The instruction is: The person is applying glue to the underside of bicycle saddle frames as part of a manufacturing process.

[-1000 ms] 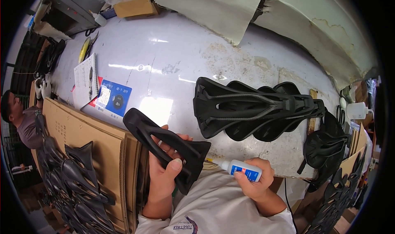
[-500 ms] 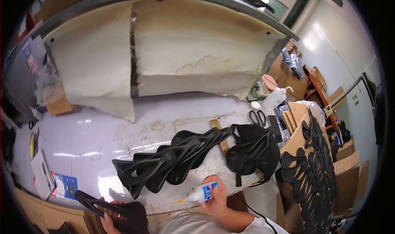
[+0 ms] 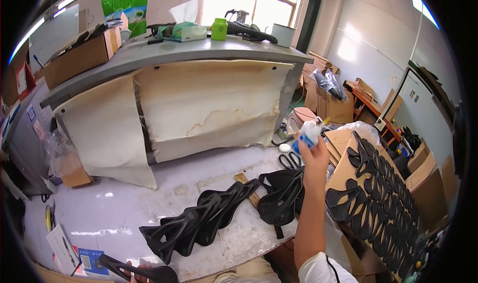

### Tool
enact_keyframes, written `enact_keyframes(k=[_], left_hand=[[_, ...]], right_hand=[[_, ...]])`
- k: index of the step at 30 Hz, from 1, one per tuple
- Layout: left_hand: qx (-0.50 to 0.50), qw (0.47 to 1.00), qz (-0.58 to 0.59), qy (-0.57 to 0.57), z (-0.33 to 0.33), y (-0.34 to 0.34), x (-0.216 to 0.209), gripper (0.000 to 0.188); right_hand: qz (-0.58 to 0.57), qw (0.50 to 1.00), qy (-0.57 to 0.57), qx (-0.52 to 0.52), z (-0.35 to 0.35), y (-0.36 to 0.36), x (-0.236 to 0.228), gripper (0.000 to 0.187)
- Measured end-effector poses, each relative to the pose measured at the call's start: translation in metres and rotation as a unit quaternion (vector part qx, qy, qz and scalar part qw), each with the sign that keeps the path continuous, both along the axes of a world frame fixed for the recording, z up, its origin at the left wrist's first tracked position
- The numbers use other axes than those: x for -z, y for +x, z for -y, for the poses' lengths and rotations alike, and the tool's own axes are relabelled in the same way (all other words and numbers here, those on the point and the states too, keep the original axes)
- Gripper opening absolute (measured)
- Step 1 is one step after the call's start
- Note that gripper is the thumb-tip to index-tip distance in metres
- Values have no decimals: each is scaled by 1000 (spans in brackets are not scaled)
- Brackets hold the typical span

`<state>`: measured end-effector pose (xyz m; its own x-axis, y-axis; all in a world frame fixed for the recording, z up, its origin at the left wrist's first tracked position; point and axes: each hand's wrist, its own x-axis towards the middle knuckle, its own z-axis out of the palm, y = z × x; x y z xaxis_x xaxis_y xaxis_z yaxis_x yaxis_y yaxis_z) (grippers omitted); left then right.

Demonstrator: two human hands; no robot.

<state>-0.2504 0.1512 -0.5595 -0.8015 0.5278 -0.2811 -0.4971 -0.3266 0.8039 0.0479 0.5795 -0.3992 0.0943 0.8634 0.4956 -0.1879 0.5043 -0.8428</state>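
Observation:
Raised at the right, my right hand (image 3: 315, 156) is closed round a small white glue bottle (image 3: 309, 131) with a blue label and a yellow tip pointing up. At the lower left edge, my left hand (image 3: 133, 276) grips a black bicycle saddle shell (image 3: 162, 273) with a long central slot; part of that hand is out of the picture. A row of overlapping black saddle shells (image 3: 199, 223) lies on the white table between my hands. Beside the row, another black shell (image 3: 280, 204) rests on a black fabric item.
Black-handled scissors (image 3: 290, 160) and a round white lid (image 3: 284, 147) lie near the bottle. Many black pieces cover a cardboard sheet (image 3: 334, 177) at right. A grey raised shelf (image 3: 174, 49) with hanging cream sheets stands behind. Papers (image 3: 62, 247) lie at left.
My right hand has carried the glue bottle up and away to the far right, turning its tip upward. The view has tilted up. My left hand still holds the shell, lower in view.

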Motion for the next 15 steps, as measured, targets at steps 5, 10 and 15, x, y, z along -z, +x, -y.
enact_keyframes(k=[5, 10, 15], left_hand=[[-35, 997, -45, -49, 8, 7, -29, 59], [-48, 997, -45, 25, 6, 0, 8, 60], [49, 983, 106, 142, 7, 1, 16, 61]], right_hand=[[226, 971, -36, 72, -57, -23, -5, 36], [115, 978, -12, -172, 5, -67, -22, 29], [236, 909, 47, -340, 86, -149, -50, 25]])
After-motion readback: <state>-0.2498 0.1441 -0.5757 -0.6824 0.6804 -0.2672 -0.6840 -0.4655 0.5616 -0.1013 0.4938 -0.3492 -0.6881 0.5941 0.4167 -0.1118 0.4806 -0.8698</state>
